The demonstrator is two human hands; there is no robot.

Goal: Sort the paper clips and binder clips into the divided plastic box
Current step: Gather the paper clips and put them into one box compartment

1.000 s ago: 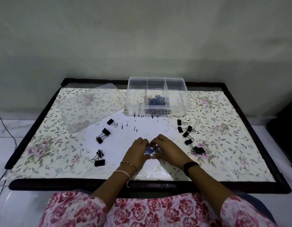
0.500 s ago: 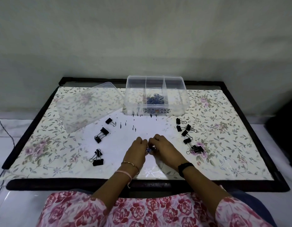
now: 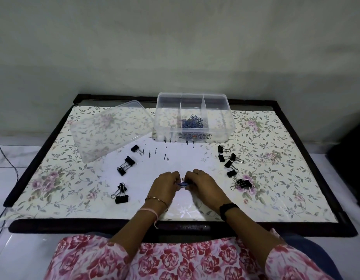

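Observation:
A clear divided plastic box [image 3: 229,126] stands at the back of the table, with a heap of blue paper clips [image 3: 192,123] in its middle compartment. My left hand [image 3: 166,185] and my right hand [image 3: 203,184] meet near the table's middle, fingers closed around a small bunch of blue paper clips [image 3: 182,183] on the surface. Black binder clips lie loose on both sides: several on the left [image 3: 125,165] and several on the right [image 3: 231,164].
The box's clear lid [image 3: 108,130] lies tilted to the left of the box. The table has a floral cover [image 3: 276,178] and a raised black frame [image 3: 296,229]. A cable [image 3: 5,156] runs along the floor at far left.
Both hands have drawn closer together around the blue paper clips, so less of the bunch shows. The view has shifted slightly.

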